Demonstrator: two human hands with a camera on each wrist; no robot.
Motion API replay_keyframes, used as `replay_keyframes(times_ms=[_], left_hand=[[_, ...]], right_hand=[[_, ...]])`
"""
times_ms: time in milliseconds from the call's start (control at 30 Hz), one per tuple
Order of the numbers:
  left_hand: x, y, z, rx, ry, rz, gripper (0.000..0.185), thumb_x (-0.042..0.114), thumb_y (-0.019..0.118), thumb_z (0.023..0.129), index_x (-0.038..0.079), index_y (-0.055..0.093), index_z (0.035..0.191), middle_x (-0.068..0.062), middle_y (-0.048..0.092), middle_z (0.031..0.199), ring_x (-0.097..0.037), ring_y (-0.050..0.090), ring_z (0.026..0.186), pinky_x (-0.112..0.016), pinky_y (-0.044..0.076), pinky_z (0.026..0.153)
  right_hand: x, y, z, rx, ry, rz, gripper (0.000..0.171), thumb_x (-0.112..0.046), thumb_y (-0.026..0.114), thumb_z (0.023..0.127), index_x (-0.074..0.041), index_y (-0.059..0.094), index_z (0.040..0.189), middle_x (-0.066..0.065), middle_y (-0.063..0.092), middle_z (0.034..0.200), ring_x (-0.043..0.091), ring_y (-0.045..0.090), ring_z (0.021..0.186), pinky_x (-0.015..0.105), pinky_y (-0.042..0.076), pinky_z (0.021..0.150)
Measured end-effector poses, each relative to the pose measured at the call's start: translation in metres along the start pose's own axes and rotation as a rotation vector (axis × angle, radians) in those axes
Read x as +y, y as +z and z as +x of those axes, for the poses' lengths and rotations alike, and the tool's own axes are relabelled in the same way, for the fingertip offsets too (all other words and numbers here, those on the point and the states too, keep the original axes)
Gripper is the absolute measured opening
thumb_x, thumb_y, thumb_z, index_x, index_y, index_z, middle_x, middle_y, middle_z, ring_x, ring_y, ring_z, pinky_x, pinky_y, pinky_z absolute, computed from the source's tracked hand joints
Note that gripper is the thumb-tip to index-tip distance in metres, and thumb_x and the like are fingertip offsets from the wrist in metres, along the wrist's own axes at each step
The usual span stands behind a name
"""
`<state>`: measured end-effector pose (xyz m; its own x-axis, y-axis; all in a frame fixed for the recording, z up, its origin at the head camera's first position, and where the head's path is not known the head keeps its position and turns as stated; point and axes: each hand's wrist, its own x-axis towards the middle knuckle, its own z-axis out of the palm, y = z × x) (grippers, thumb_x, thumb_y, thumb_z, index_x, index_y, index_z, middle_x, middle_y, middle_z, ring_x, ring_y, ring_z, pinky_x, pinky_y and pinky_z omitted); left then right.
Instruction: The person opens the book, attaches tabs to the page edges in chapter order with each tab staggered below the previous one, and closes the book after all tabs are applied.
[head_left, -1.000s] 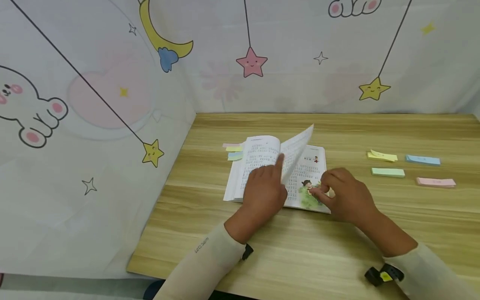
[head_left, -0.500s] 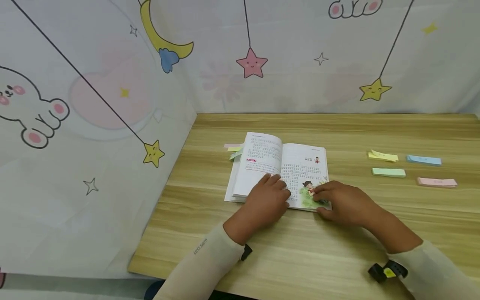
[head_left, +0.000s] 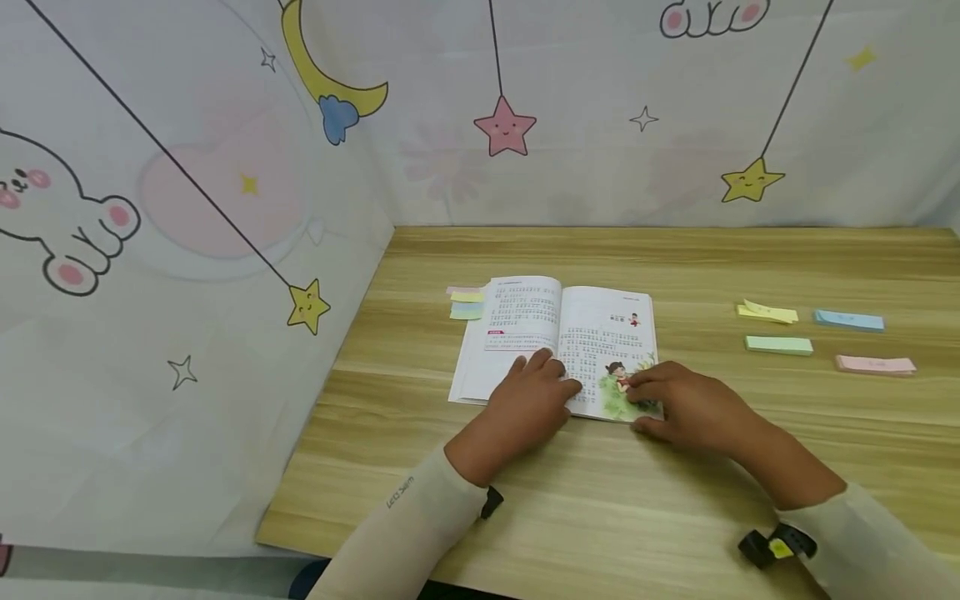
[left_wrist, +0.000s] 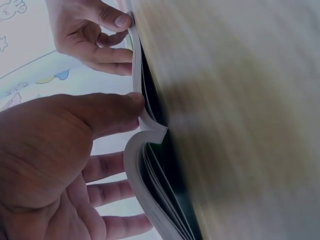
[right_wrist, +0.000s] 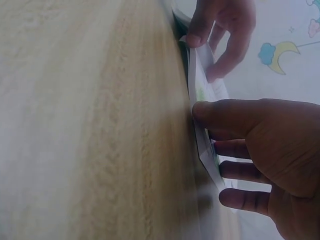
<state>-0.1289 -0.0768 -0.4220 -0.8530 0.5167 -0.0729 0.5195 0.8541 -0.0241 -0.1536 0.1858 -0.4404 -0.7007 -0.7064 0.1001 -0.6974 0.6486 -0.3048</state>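
A thin open paperback book (head_left: pixel 558 346) with white pages of printed text lies flat on the pale wooden table (head_left: pixel 675 492), just below the middle of the head view. Its right page carries a small colour drawing of a child on green; a short red label sits on the left page. The print is too small to read.

The left hand (head_left: pixel 528 400) rests on the lower part of the left page near the spine, fingers spread and nearly straight, pressing the paper down; in the left wrist view the thumb (left_wrist: pixel 117 107) touches the page edge at the fold. The right hand (head_left: pixel 686 404) lies at the lower right corner of the book, fingers lightly bent over the drawing and thumb at the near edge, so the corner is pinched between them; the right wrist view shows the thumb (right_wrist: pixel 215 112) against the page edges.

Coloured paper tabs (head_left: pixel 467 304) stick out from the book's left edge. At the right of the frame lie four stacks of sticky notes: yellow (head_left: pixel 765 312), blue (head_left: pixel 847 320), green (head_left: pixel 778 345) and pink (head_left: pixel 874 364), well apart from the book. The left sleeve (head_left: pixel 408 521) bears small lettering, not clearly readable. A white cloth backdrop (head_left: pixel 225 167) printed with stars, a moon and rabbits fills the top and left.
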Motion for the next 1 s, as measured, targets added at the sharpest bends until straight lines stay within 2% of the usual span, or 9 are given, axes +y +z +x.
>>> replay_keyframes(times_ms=[267,433,600,733,833,933,1000], left_hand=[[-0.004,0.001,0.001,0.008,0.015,0.011,0.036,0.032,0.074,0.095,0.029,0.070,0.131,0.001,0.060,0.126,-0.022,0.045,0.126,-0.049,0.043,0.106],[-0.006,0.001,0.001,0.019,0.022,0.002,0.036,0.030,0.074,0.095,0.028,0.070,0.131,0.001,0.060,0.125,-0.021,0.046,0.123,-0.048,0.045,0.103],[-0.006,0.001,0.002,0.026,0.029,0.004,0.035,0.030,0.074,0.095,0.028,0.070,0.130,0.000,0.060,0.125,-0.021,0.047,0.122,-0.046,0.046,0.100],[-0.006,0.001,0.002,0.019,0.034,0.018,0.036,0.032,0.074,0.096,0.028,0.070,0.131,0.000,0.060,0.126,-0.021,0.047,0.122,-0.044,0.047,0.098],[-0.005,0.003,0.003,0.016,0.037,0.022,0.036,0.032,0.073,0.096,0.029,0.070,0.132,0.001,0.060,0.125,-0.020,0.047,0.121,-0.043,0.047,0.096],[-0.004,0.003,0.003,0.021,0.044,0.025,0.036,0.032,0.073,0.096,0.029,0.070,0.132,0.002,0.060,0.124,-0.020,0.047,0.119,-0.041,0.047,0.092],[-0.003,0.002,0.003,0.021,0.045,0.026,0.036,0.032,0.073,0.096,0.029,0.070,0.131,0.002,0.060,0.123,-0.020,0.047,0.118,-0.041,0.047,0.092]], right_hand=[[0.002,-0.002,-0.005,0.010,0.039,0.038,0.032,-0.027,0.080,0.090,-0.010,0.077,0.118,0.006,0.067,0.130,0.033,0.059,0.124,0.053,0.050,0.095],[0.019,-0.008,-0.009,0.061,0.107,0.069,0.023,-0.020,0.074,0.095,-0.011,0.077,0.116,0.008,0.072,0.117,0.030,0.067,0.109,0.052,0.054,0.085],[0.060,-0.026,-0.014,0.132,0.319,0.070,0.030,-0.025,0.061,0.104,-0.006,0.072,0.123,0.010,0.073,0.108,0.030,0.069,0.095,0.053,0.053,0.074],[0.105,-0.043,-0.027,0.161,0.461,0.050,0.040,-0.032,0.052,0.107,-0.002,0.065,0.130,0.020,0.071,0.111,0.038,0.067,0.092,0.054,0.051,0.066],[0.137,-0.055,-0.044,0.207,0.554,0.002,0.041,-0.029,0.048,0.108,0.002,0.061,0.132,0.028,0.067,0.114,0.045,0.065,0.092,0.056,0.050,0.060],[0.162,-0.065,-0.063,0.224,0.688,-0.055,0.040,-0.024,0.043,0.108,0.004,0.056,0.133,0.034,0.060,0.120,0.054,0.056,0.101,0.063,0.048,0.063],[0.174,-0.071,-0.074,0.214,0.754,-0.090,0.038,-0.019,0.042,0.108,0.007,0.053,0.133,0.037,0.056,0.124,0.059,0.051,0.107,0.069,0.046,0.073]])
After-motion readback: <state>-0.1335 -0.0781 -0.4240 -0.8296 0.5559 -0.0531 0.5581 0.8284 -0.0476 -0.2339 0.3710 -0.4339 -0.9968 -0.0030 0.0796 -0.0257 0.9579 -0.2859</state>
